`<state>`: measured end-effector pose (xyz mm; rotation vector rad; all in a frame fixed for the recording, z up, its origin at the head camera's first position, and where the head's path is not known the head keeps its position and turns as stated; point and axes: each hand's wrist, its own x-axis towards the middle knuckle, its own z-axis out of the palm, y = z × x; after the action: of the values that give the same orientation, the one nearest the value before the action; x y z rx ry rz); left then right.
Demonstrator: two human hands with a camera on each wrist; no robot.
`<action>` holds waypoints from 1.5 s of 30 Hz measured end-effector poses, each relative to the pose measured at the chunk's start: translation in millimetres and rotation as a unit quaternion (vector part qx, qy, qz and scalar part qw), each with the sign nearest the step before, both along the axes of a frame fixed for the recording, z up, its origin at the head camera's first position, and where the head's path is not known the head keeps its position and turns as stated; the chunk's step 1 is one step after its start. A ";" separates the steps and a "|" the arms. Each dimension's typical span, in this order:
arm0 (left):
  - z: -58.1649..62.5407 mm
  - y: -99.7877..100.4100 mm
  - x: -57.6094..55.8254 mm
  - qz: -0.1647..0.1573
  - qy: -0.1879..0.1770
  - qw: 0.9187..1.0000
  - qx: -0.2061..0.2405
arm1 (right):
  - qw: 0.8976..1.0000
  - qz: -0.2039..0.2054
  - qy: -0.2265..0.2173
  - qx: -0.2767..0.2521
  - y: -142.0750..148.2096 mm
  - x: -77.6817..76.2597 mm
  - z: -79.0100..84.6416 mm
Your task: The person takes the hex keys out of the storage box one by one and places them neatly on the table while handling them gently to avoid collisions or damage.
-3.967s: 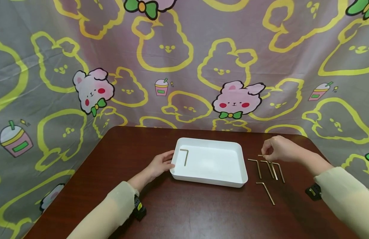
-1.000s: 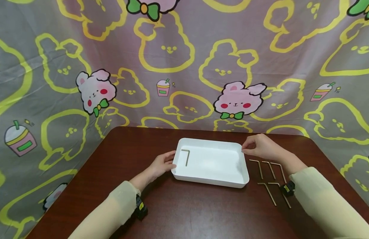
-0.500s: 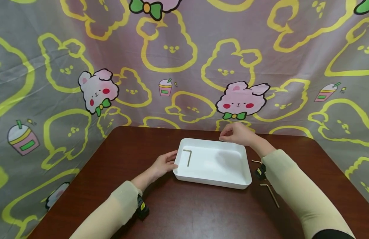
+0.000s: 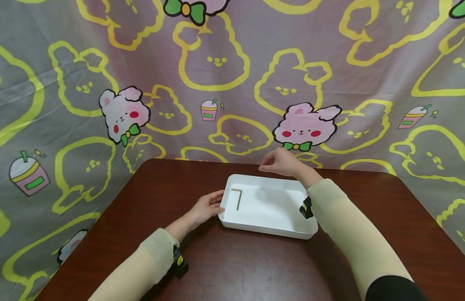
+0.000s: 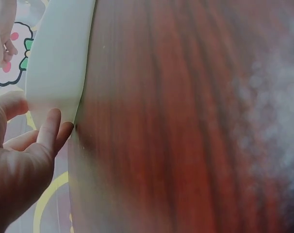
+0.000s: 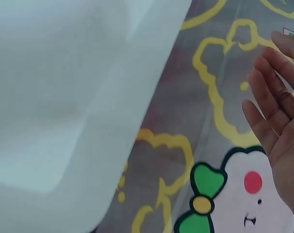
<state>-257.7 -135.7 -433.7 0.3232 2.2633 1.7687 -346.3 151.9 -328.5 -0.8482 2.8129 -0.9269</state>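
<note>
A shallow white tray sits on the dark wooden table, with one brass-coloured L-shaped hex key lying at its left end. My left hand holds that end of the tray; in the left wrist view, fingers lie against the tray's outer wall. Above the tray's far rim, my right hand hovers apart from it. Its relaxed fingers hold nothing visible in the right wrist view, though the frame edge cuts the hand off. Hex keys seen earlier at the right are covered by the right arm.
The wooden table reaches back to a patterned cloth with rabbit drawings. My right forearm crosses the table and the tray's right end. Each wrist wears a small black camera.
My right hand has moved left from the hex keys, past the tray's right rim, to over its far rim. The key in the tray and my left hand have stayed put.
</note>
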 end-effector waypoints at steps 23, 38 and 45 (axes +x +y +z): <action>0.5 0.2 1.8 -0.008 -0.004 1.000 0.016 | 0.994 0.078 0.026 0.072 -51.2 -8.3 -46.9; -0.1 -0.2 1.1 -0.009 -0.011 1.000 0.018 | 0.986 0.098 0.051 0.121 -70.1 -8.6 -66.0; 0.6 0.4 2.1 -0.006 -0.008 1.000 0.020 | 0.987 0.091 0.025 0.130 -73.3 -10.5 -73.1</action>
<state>-255.6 -135.3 -433.1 0.3289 2.2123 1.8058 -356.8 78.5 -401.7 -1.0778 2.7552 -0.5065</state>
